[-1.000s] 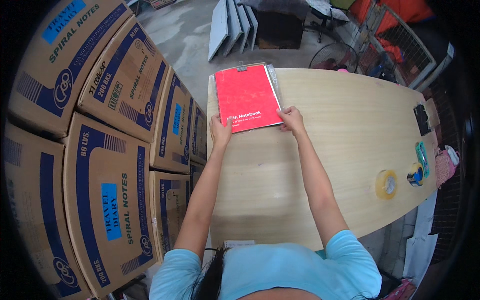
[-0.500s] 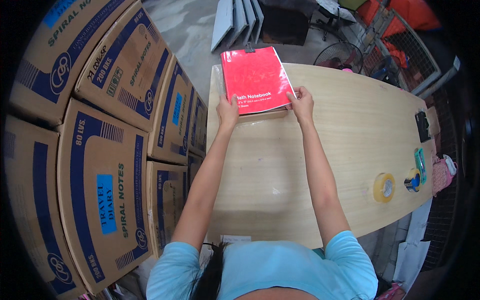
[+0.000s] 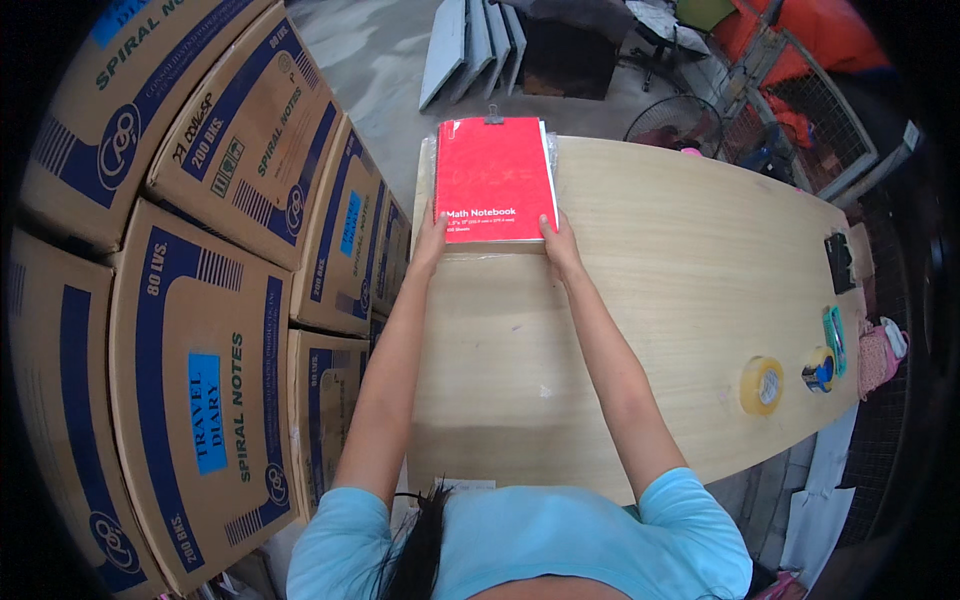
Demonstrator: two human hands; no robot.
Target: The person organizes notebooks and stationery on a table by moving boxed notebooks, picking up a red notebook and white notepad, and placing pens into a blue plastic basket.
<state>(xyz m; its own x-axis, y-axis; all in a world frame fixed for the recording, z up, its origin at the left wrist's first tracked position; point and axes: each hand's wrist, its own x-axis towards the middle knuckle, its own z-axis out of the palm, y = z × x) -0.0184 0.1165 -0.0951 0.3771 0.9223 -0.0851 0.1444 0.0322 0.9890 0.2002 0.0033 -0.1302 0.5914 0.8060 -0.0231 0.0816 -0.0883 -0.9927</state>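
Careful here: if one hand eases first, the red, rectangular, paper notebook point(image 3: 497, 178) could skew against the crinkled, clear plastic point(image 3: 428, 165) showing at its sides, and the dark metal binder clip point(image 3: 493, 115) up top might catch. The notebook sits between both hands, left hand point(image 3: 431, 240) pinching its near-left corner, right hand point(image 3: 560, 243) its near-right.
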